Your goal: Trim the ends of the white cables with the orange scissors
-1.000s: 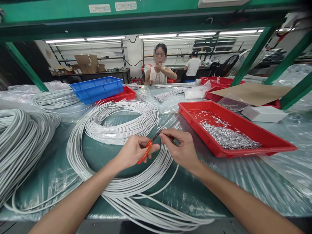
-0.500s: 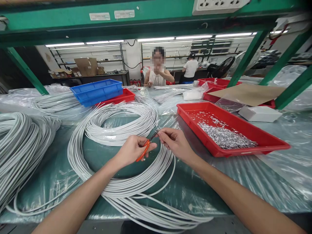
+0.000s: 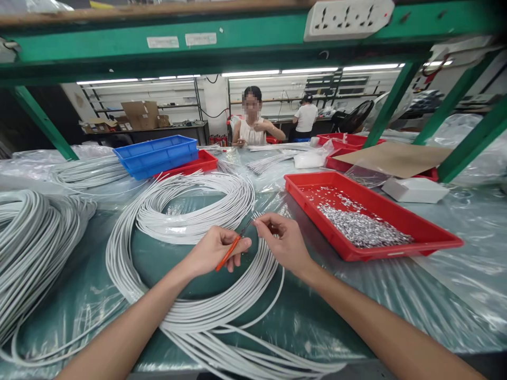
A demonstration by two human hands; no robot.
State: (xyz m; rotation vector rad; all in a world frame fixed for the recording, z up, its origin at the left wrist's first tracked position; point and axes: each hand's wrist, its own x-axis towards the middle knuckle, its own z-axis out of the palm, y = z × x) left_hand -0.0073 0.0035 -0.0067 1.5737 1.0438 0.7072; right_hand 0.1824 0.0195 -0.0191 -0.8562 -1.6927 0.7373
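My left hand [image 3: 217, 250] is closed around slim orange-handled pliers [image 3: 229, 252], whose narrow dark jaws point up and right. The jaws meet the fingertips of my right hand [image 3: 283, 240]. That hand pinches the end of a thin white cable at the top of the cable bundle [image 3: 263, 264]; the very tip is too small to make out. Both hands hover over a large loop of white cables, which curves round on the bench. A second coil [image 3: 194, 235] of white cable lies just behind, partly overlapping the first.
A red tray [image 3: 420, 248] with a heap of small shiny metal pieces [image 3: 360, 227] stands on the right. A thick cable coil [image 3: 35, 253] lies left. Behind are a blue bin [image 3: 158, 158], a white box [image 3: 415, 190] and a seated person [image 3: 253, 129]. A green beam [image 3: 253, 50] crosses overhead.
The view has tilted slightly upward. My left fingers have shifted on the pliers, and their handles look closer together. My right hand stays at the cable end.
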